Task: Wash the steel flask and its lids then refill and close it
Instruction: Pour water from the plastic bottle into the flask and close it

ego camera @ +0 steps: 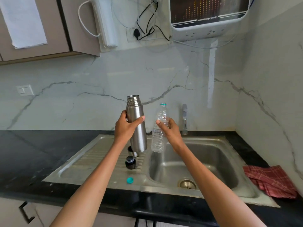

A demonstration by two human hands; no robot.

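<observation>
Left hand [125, 126] wrapped around steel flask [136, 124], held upright, mouth uncovered, above the drainboard left of the sink basin [213, 163]. Right hand [169, 130] grips clear plastic bottle [159, 128], uncapped, nearly upright, over the basin's left edge, just right of the flask. On the drainboard below the flask: steel cup lid [132, 151], black inner stopper [130, 162] nearer the camera. Teal bottle cap [130, 180] at the front rim. Red checked cloth [270, 181] right of the basin. Tap [185, 118] behind it.
</observation>
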